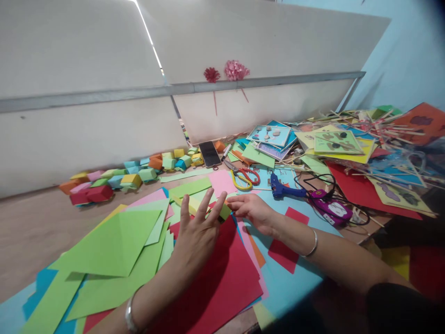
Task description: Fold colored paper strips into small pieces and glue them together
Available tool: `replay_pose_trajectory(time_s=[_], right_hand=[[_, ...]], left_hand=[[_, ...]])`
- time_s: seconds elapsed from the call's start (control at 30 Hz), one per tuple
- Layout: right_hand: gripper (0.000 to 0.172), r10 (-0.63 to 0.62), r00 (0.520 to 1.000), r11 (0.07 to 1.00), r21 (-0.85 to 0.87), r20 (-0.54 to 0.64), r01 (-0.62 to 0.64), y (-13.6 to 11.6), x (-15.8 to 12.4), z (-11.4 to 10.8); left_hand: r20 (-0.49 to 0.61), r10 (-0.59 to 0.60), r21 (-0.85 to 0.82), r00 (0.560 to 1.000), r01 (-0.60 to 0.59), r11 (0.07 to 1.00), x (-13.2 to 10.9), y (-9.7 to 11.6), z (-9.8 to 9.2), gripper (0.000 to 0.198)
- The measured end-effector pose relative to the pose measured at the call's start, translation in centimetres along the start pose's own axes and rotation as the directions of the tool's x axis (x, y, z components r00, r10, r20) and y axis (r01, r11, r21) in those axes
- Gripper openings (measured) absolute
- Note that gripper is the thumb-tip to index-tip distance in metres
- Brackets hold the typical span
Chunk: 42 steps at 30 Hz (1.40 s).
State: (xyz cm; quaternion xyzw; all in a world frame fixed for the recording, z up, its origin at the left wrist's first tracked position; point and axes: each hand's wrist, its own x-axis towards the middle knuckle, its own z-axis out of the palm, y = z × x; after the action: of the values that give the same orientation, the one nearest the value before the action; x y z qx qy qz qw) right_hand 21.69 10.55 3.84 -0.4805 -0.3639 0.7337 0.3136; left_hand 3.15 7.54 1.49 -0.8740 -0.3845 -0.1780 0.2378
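A small folded piece of yellow-green paper (225,212) is between my two hands, above a stack of coloured sheets. My left hand (198,234) is over it, back upward and fingers fanned; the paper shows between and beyond the fingers. The left thumb is hidden, though the paper seems held under this hand. At the paper's right end, my right hand (253,211) has its fingertips drawn together on the edge. Below lies a large red sheet (222,273), and green sheets (111,241) fan out to the left.
Folded paper blocks (130,181) line the back left, near a phone (209,154). Scissors (243,176), a blue glue gun (283,188) and a purple extension block (330,208) with black cable lie right. Cards (337,142) and sticks pile behind. A red rectangle (288,239) lies beneath my right forearm.
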Motion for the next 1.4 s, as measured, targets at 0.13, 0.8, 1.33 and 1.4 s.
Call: replay_pose_trajectory(time_s=[0.13,0.8,1.33,1.4], right_hand=[[0.046,-0.006,1.0,1.0,0.013,0.008,0.006,0.1,0.1,0.0],[0.042,-0.109,0.991,0.988,0.118,0.077,0.1,1.5,1.9,-0.5],[0.047,-0.074,0.996,0.991,0.112,0.048,0.069,0.9,1.6,-0.5],[0.048,-0.039,0.999,0.994,0.103,0.035,0.036,0.9,1.4,-0.4]], left_hand=[[0.004,0.003,0.004,1.0,-0.003,1.0,-0.1,-0.1,0.2,0.013],[0.025,0.004,0.036,1.0,-0.005,0.999,0.3,-0.2,-0.1,0.014],[0.025,-0.07,-0.05,0.997,0.071,0.996,0.1,-0.6,-0.5,0.008],[0.023,-0.077,-0.049,0.997,0.078,0.996,0.2,-0.7,-0.7,0.006]])
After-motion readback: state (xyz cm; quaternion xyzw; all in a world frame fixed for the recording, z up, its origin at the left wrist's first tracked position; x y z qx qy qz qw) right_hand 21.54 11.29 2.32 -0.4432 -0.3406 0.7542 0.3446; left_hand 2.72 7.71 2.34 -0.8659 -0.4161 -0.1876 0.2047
